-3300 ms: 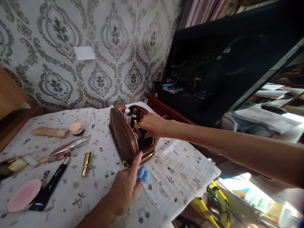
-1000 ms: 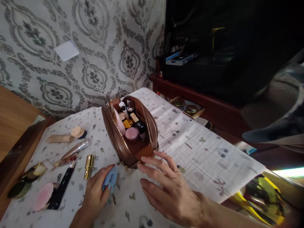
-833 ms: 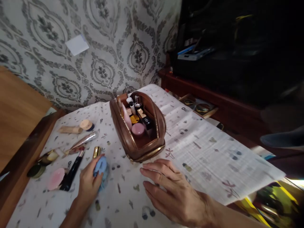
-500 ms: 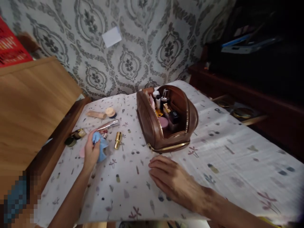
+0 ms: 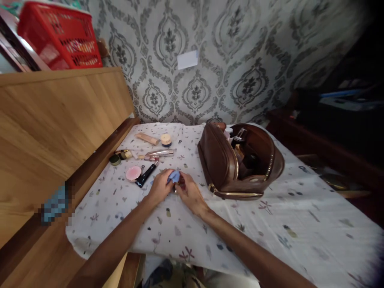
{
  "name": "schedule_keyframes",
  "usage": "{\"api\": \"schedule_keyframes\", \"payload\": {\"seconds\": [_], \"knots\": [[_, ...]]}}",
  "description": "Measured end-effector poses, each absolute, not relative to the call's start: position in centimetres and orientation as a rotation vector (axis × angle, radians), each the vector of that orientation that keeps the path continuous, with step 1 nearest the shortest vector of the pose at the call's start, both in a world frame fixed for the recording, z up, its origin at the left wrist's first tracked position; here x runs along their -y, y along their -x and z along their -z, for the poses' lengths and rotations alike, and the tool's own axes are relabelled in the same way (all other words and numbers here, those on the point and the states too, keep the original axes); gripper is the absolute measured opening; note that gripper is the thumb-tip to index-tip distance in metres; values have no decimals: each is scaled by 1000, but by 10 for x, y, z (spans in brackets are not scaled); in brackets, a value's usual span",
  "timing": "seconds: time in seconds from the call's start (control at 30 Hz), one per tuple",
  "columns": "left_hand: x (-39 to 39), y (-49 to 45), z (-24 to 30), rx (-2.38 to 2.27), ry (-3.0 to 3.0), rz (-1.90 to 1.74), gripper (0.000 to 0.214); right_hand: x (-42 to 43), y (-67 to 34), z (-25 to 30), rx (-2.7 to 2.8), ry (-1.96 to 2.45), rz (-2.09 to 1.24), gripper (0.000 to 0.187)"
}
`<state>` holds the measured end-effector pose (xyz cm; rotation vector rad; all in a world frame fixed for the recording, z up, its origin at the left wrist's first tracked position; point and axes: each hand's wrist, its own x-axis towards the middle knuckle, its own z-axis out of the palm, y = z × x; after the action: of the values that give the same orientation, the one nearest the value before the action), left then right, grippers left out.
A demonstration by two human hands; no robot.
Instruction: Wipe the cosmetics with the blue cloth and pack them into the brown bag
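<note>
My left hand (image 5: 160, 187) is closed around a crumpled blue cloth (image 5: 174, 176). Right beside it, my right hand (image 5: 192, 196) pinches a small gold lipstick tube (image 5: 176, 188), mostly covered by the fingers and touching the cloth. Left of the hands lie a black squeeze tube (image 5: 147, 174) and a round pink compact (image 5: 133, 173). Farther back are a silver tube (image 5: 160, 153), a beige tube (image 5: 147, 138) and a small jar with a cream lid (image 5: 166, 140). An open brown cosmetic bag (image 5: 217, 160) stands to the right, with several cosmetics inside.
A patterned white cloth (image 5: 270, 236) covers the table. At the left rises a wooden panel (image 5: 66, 116), with a red plastic basket (image 5: 63, 38) behind its top edge. Small dark-lidded items (image 5: 115, 160) lie near the table's left edge. Patterned wallpaper closes off the back.
My left hand has come right with the blue cloth, and my right hand has moved left to meet it. The gold lipstick tube has left the table. The camera view has turned left.
</note>
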<state>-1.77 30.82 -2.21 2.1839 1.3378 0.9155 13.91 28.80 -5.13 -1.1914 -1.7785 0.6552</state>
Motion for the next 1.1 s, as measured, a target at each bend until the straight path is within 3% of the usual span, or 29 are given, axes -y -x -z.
{"api": "schedule_keyframes", "payload": {"seconds": [0.07,0.23,0.37,0.57,0.9,1.1], "knots": [[-309,21,22,-1315,-2086,-966,13,-287,-136,55,1748,1205,-658,53],[-314,23,27,-1394,-2010,-1074,17,-282,-137,56,1769,1204,-738,57],[-310,19,30,-1455,-2214,-951,26,-283,-138,57,1729,1202,-746,57],[-307,14,28,-1459,-2268,-904,14,-283,-142,58,1638,1138,-833,51],[-314,19,18,-1339,-1716,-1200,38,-283,-147,40,1336,1092,-1288,37],[-312,16,17,-1307,-1725,-1172,40,-287,-152,39,1213,1034,-1281,39]]}}
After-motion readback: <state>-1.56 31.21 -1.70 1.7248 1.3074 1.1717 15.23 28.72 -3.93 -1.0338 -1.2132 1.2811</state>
